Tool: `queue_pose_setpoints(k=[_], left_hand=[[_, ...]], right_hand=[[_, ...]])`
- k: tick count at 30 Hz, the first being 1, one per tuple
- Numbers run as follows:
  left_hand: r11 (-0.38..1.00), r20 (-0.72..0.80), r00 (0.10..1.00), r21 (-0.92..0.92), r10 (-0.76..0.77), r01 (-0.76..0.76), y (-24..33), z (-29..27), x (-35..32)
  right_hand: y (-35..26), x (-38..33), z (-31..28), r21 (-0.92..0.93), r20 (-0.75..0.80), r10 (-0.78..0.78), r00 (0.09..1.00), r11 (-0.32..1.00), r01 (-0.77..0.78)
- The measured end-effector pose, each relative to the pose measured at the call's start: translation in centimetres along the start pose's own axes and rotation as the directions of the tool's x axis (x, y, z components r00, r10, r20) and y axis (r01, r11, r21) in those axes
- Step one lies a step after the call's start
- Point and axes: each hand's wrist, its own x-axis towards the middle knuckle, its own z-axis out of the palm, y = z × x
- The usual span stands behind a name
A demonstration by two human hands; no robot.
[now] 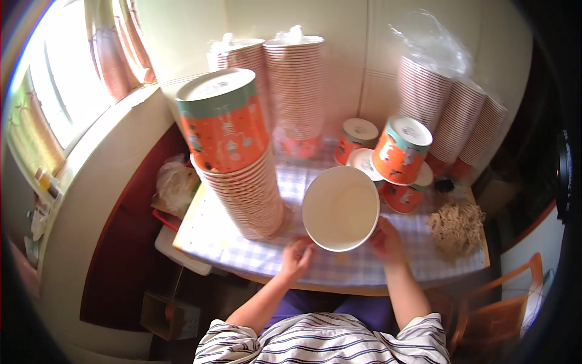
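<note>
A large paper bucket is in front of me, its white open mouth facing up toward me. My right hand grips its right side, the fingers partly hidden behind the rim. At the lower left of the rim, my left hand has its fingers curled in against the bucket; their tips are hard to see. Just left stands a tall nested stack of paper buckets, upside down, topped by an orange one with a green band. To the right, several upturned orange buckets form a small pile, with one bucket on top.
A blue-and-white checked cloth covers the table. Wrapped bucket stacks rise at the back, and more lean at the back right. A tangled tan heap lies near the right edge. An orange-brown chair stands at lower right.
</note>
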Motion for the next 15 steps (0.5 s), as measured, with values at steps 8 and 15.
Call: queue_pose_setpoints(k=[8,15], left_hand=[[0.916,0.114,0.961,-0.291,-0.252,0.275,3.0,0.6,5.7],[0.896,0.247,0.891,-0.137,-0.382,0.422,5.6,1.3,9.4]], right_hand=[[4.2,-4.5,-5.8,0.241,-0.371,0.128,0.920,0.970,-0.038],[1.3,-4.6,-4.9,0.082,-0.355,0.334,0.873,0.942,-0.327]])
